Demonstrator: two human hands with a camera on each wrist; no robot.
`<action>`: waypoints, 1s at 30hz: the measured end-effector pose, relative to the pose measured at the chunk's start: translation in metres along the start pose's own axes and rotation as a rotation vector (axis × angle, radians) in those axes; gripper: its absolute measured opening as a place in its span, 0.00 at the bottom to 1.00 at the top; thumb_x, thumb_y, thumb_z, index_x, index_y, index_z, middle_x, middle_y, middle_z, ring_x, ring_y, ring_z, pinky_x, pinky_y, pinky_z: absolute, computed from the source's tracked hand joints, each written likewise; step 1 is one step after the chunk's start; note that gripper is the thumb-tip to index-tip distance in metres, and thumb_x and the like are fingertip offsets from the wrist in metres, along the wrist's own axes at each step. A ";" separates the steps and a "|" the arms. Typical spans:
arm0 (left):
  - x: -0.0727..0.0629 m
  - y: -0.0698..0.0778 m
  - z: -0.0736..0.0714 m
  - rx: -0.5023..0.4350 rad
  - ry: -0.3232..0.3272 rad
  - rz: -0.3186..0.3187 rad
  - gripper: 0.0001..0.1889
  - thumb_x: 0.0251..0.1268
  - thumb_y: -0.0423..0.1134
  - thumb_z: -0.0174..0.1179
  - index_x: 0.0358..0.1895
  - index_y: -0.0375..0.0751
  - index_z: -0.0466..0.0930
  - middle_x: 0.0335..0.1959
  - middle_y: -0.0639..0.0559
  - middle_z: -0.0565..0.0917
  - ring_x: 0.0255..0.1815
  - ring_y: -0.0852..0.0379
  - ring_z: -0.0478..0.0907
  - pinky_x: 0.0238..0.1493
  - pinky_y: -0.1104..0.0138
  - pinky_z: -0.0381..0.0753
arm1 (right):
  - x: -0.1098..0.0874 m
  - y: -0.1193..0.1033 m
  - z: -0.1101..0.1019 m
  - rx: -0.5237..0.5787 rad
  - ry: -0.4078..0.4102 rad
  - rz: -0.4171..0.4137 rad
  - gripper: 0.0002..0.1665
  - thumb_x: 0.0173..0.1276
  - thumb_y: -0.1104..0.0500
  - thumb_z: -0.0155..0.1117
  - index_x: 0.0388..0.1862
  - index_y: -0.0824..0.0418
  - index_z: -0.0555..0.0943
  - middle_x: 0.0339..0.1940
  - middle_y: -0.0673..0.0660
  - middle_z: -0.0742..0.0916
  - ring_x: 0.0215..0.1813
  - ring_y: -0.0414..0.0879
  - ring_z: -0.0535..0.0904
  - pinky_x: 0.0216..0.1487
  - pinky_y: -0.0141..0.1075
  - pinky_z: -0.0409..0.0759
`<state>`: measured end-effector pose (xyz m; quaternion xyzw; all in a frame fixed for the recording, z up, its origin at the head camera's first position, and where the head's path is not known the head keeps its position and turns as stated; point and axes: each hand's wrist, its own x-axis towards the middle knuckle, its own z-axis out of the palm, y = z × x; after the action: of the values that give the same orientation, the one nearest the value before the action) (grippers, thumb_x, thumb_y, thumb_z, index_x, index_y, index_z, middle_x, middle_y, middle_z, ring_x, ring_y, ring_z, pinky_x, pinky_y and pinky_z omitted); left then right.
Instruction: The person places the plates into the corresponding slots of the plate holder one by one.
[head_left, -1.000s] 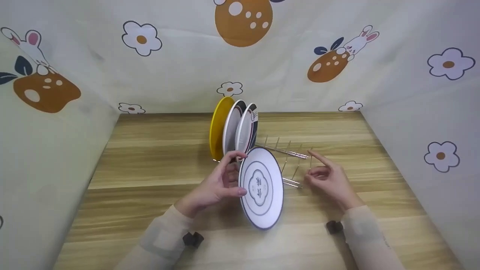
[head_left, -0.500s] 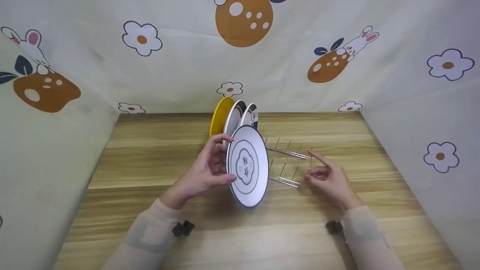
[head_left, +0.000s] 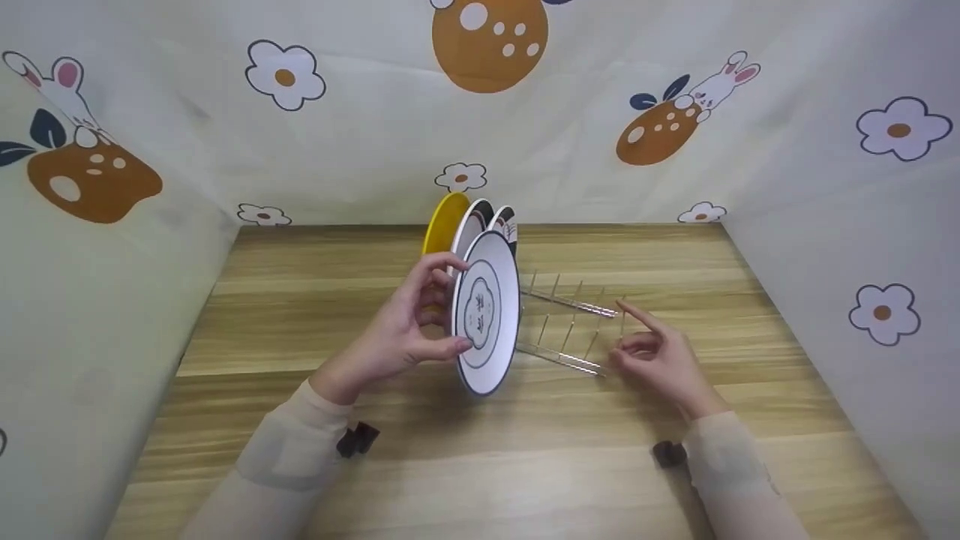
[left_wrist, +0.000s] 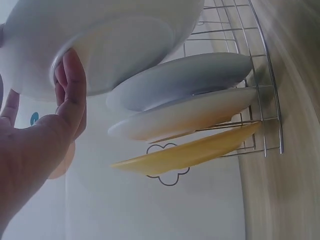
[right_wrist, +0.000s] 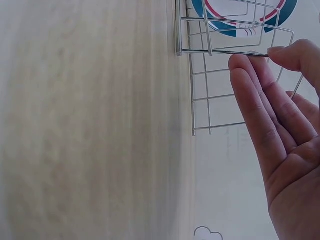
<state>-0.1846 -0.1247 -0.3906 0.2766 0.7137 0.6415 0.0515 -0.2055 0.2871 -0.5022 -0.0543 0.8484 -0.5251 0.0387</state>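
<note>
A white plate (head_left: 496,315) with a dark rim and a flower-shaped emblem is gripped at its left edge by my left hand (head_left: 386,330), thumb on the face and fingers behind. It tilts upright over the wire dish rack (head_left: 574,304); in the left wrist view the plate's pale underside (left_wrist: 140,45) shows above the racked plates. A yellow plate (head_left: 442,223), a white plate (head_left: 469,229) with a dark band and another dark-patterned white plate (head_left: 502,220) stand in the rack's left part. My right hand (head_left: 664,364) pinches the rack's right end wire between thumb and fingers.
Vacant upright wires of the rack run between the held plate and my right hand. The wood-grain table (head_left: 525,480) meets a patterned cloth backdrop (head_left: 360,150) at the back and both sides. Each wrist wears a strap with a small black piece (head_left: 358,439).
My left hand has carried the white plate left and away from me, closer to the racked plates, and turned it more edge-on. The right hand and rack have stayed in place.
</note>
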 end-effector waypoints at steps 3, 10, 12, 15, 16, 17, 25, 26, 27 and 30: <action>0.004 0.000 0.003 0.034 0.000 0.009 0.46 0.47 0.25 0.78 0.69 0.53 0.63 0.52 0.38 0.73 0.48 0.43 0.81 0.51 0.54 0.88 | 0.000 -0.001 -0.001 0.003 -0.005 0.013 0.52 0.59 0.67 0.77 0.78 0.35 0.68 0.44 0.63 0.91 0.45 0.53 0.90 0.50 0.35 0.89; 0.016 -0.005 0.009 0.071 0.002 0.011 0.45 0.47 0.27 0.78 0.69 0.51 0.64 0.48 0.40 0.72 0.41 0.47 0.79 0.42 0.57 0.89 | 0.000 -0.001 -0.001 0.004 -0.006 0.012 0.53 0.59 0.68 0.77 0.79 0.37 0.68 0.44 0.62 0.91 0.46 0.55 0.90 0.49 0.35 0.89; 0.020 -0.006 0.010 0.097 0.006 0.003 0.45 0.47 0.28 0.78 0.69 0.53 0.65 0.47 0.41 0.72 0.41 0.48 0.78 0.41 0.56 0.89 | 0.000 0.000 -0.001 0.005 -0.003 0.003 0.53 0.59 0.69 0.76 0.79 0.38 0.68 0.43 0.62 0.91 0.45 0.55 0.90 0.49 0.35 0.89; 0.025 -0.008 0.011 0.133 0.005 -0.016 0.44 0.47 0.29 0.78 0.69 0.56 0.65 0.47 0.42 0.72 0.41 0.48 0.77 0.42 0.52 0.88 | 0.000 -0.001 0.000 0.013 0.008 -0.010 0.53 0.58 0.69 0.77 0.79 0.40 0.69 0.42 0.62 0.92 0.44 0.54 0.91 0.49 0.35 0.89; 0.026 -0.009 0.012 0.143 0.002 -0.021 0.44 0.48 0.30 0.78 0.69 0.56 0.66 0.47 0.42 0.73 0.41 0.48 0.77 0.42 0.51 0.88 | 0.000 -0.001 0.000 0.016 0.010 -0.014 0.52 0.58 0.69 0.77 0.79 0.41 0.69 0.41 0.63 0.92 0.44 0.53 0.90 0.49 0.35 0.89; 0.027 -0.010 0.012 0.144 -0.002 -0.027 0.44 0.48 0.30 0.78 0.69 0.56 0.66 0.47 0.42 0.73 0.41 0.48 0.77 0.42 0.51 0.88 | 0.000 -0.001 0.000 0.016 0.010 -0.018 0.52 0.58 0.69 0.78 0.78 0.41 0.69 0.41 0.63 0.92 0.44 0.53 0.91 0.49 0.35 0.89; 0.032 -0.010 0.017 0.144 -0.031 -0.053 0.43 0.50 0.29 0.77 0.70 0.54 0.65 0.44 0.42 0.74 0.37 0.50 0.77 0.38 0.64 0.86 | 0.000 -0.004 0.001 0.000 0.000 -0.018 0.51 0.59 0.67 0.78 0.79 0.41 0.69 0.42 0.63 0.92 0.44 0.52 0.90 0.49 0.33 0.88; 0.034 -0.009 0.018 0.155 -0.037 -0.051 0.43 0.50 0.30 0.77 0.70 0.54 0.66 0.43 0.42 0.75 0.36 0.51 0.76 0.37 0.65 0.86 | 0.000 -0.004 0.001 0.000 0.004 -0.017 0.51 0.59 0.67 0.78 0.79 0.42 0.69 0.42 0.63 0.92 0.45 0.52 0.90 0.49 0.33 0.88; 0.036 -0.009 0.019 0.167 -0.044 -0.049 0.42 0.51 0.30 0.77 0.69 0.54 0.66 0.42 0.43 0.75 0.35 0.51 0.76 0.37 0.66 0.85 | 0.000 -0.004 0.001 0.001 0.007 -0.018 0.51 0.59 0.68 0.78 0.79 0.42 0.69 0.42 0.63 0.92 0.45 0.53 0.90 0.49 0.33 0.88; 0.040 -0.008 0.024 0.226 -0.061 -0.048 0.40 0.53 0.32 0.76 0.69 0.55 0.66 0.40 0.43 0.75 0.34 0.52 0.75 0.35 0.68 0.84 | 0.000 -0.002 0.001 -0.002 0.010 -0.023 0.52 0.59 0.69 0.77 0.79 0.43 0.69 0.41 0.63 0.92 0.45 0.53 0.90 0.49 0.34 0.88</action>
<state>-0.2104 -0.0853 -0.3908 0.2827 0.7860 0.5469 0.0570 -0.2050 0.2849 -0.5005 -0.0616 0.8485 -0.5248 0.0285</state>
